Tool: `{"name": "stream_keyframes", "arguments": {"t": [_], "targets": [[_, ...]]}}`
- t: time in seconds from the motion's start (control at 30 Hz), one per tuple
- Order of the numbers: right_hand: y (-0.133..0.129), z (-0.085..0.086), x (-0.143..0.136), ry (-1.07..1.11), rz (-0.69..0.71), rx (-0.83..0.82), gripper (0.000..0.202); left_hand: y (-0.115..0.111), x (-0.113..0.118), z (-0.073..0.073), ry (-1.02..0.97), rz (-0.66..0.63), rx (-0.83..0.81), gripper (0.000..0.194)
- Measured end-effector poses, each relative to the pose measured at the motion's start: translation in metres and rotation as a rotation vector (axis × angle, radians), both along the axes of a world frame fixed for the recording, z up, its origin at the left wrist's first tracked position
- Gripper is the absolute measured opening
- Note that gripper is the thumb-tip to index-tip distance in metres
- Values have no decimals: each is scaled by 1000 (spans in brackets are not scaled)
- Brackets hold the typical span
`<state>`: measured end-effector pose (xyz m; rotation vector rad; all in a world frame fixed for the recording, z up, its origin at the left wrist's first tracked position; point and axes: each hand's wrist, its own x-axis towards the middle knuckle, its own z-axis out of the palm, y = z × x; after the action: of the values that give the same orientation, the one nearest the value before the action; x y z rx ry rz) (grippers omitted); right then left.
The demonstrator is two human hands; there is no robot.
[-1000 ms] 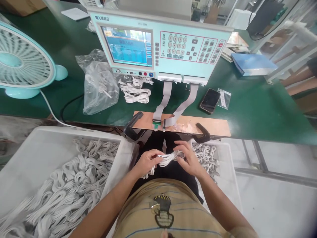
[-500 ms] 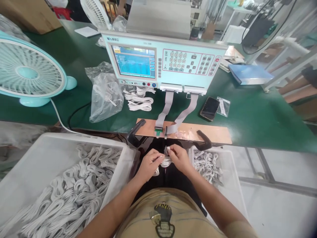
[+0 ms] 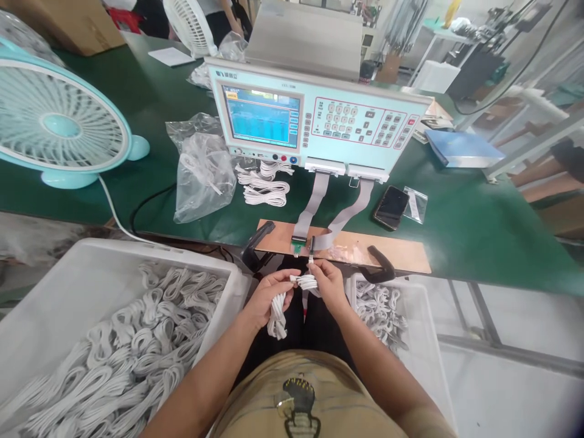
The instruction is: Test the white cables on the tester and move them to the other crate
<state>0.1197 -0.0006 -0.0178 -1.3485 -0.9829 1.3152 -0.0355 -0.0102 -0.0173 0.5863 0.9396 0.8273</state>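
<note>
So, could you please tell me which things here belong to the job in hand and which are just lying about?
Apparently in use:
white cable coils in left hand and right hand
benchtop tester
gray ribbon cables
clamped copper-coloured board
left bin and right bin, holding coiled cables

Probably just lying about:
smartphone
blue folder

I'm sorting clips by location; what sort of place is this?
Probably a cable or electronics workshop: a boxy pale blue instrument, flat grey ribbon cables and a white plastic bin of coiled white cables.

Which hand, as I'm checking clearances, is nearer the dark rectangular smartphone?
Right: the right hand is below and left of the smartphone in view; the left hand is farther left.
</note>
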Motion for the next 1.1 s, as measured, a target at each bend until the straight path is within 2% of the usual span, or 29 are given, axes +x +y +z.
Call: {"name": "stream_keyframes", "arguments": {"t": [0.1, 0.2, 0.3, 0.43, 0.67, 0.87, 1.1], "targets": [[2, 2, -2, 104, -37, -80, 22, 5, 3, -2, 249, 54, 150, 32], [5, 1, -6, 245, -90, -157, 21, 12, 5, 0, 437, -2, 338, 29], [7, 1, -9, 350, -125, -191, 21, 20, 6, 5, 543, -80, 473, 32], [7, 3, -8, 382, -93, -171, 21, 25, 11, 5, 607, 0, 588, 32], [7, 4, -3, 307, -44, -142, 22, 24, 21, -5, 614, 163, 520, 32], [8, 3, -3, 313, -48, -145, 22, 21, 32, -6, 558, 280, 428, 32], [6, 6, -4, 326, -17, -150, 25, 20, 33, -11, 565, 265, 389, 38]]}}
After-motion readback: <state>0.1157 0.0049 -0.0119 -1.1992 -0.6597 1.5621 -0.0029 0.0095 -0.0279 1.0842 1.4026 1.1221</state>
